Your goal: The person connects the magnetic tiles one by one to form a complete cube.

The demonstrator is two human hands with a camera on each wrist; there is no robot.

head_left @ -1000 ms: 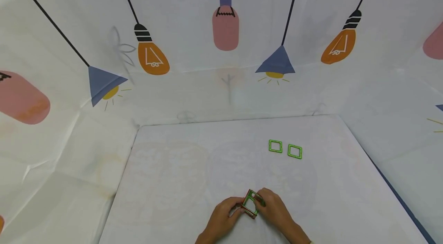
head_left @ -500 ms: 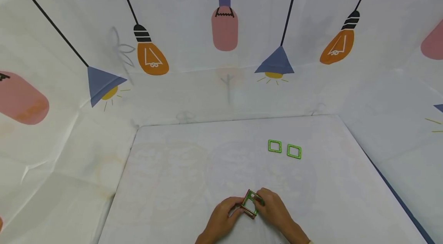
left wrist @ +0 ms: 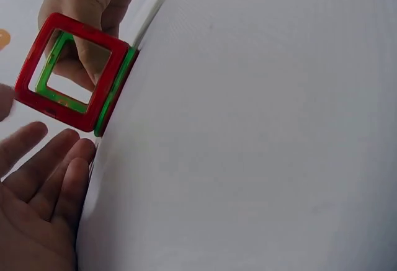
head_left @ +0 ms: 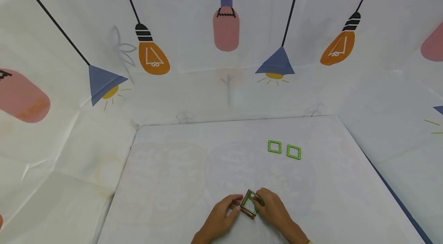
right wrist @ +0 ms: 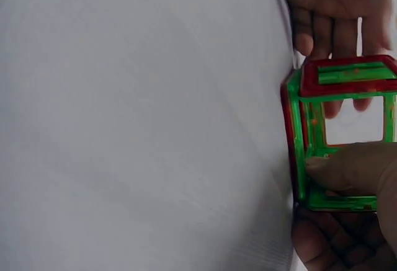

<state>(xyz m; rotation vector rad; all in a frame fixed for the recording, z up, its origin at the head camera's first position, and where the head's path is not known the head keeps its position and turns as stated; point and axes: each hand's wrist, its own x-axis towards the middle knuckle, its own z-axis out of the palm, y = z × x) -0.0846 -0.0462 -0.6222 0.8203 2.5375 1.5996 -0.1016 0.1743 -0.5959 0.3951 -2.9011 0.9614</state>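
Observation:
A small box of square magnetic tiles (head_left: 247, 212), red and green open frames, stands on the white tabletop between the hands. My right hand (head_left: 275, 207) grips its right side; in the right wrist view the thumb (right wrist: 347, 170) lies inside a green frame (right wrist: 347, 204) with fingers beneath. To the left, my left hand (head_left: 219, 217) is spread beside the box. In the left wrist view its loosely bent fingers (left wrist: 46, 172) stand off the red frame (left wrist: 56, 111); its thumb tip is near the frame's corner, and contact there is unclear.
Two green square tiles lie flat farther back on the table, one on the left (head_left: 269, 147) and one on the right (head_left: 288, 151). White sheeting (head_left: 194, 94) printed with lamps walls the back and sides of the tabletop (head_left: 173, 174).
My left hand has loosened from the tile box and drawn slightly left, its fingers parting from the side. The right hand and the box stay in place.

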